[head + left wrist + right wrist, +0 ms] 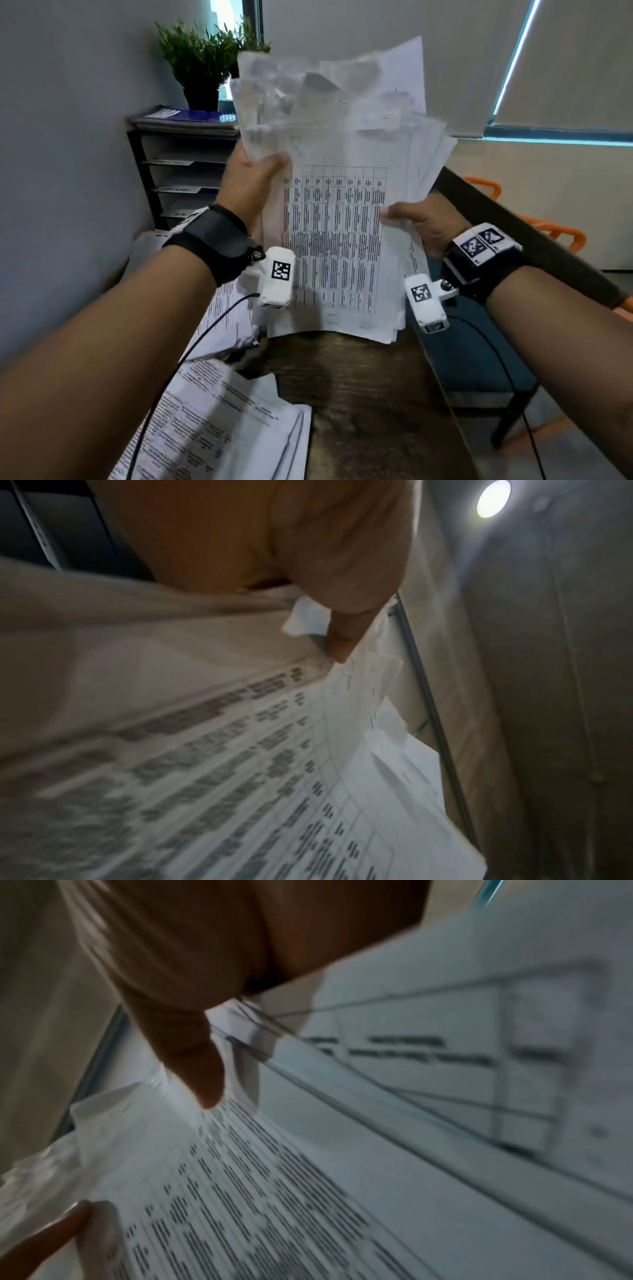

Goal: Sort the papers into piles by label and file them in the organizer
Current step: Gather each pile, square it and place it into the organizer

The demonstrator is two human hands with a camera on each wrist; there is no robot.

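Note:
I hold a thick, uneven stack of printed papers (pixel 337 219) upright above the wooden table (pixel 359 394); its front sheet carries a dense table of text. My left hand (pixel 255 173) grips the stack's left edge, thumb on the front. My right hand (pixel 412 219) pinches the right edge, thumb on the front sheet. In the left wrist view the thumb (pixel 346 639) presses on the papers (pixel 240 750). In the right wrist view the thumb (pixel 202 1074) lies on the printed sheet (pixel 274 1177). The black multi-tier organizer (pixel 178 178) stands at the back left against the wall, with a few sheets in its trays.
Loose printed sheets (pixel 219 421) lie spread on the table at the lower left. A potted plant (pixel 202 65) and blue booklets (pixel 191 116) sit on top of the organizer. A dark blue chair (pixel 479 359) stands right of the table, orange chairs (pixel 548 229) farther back.

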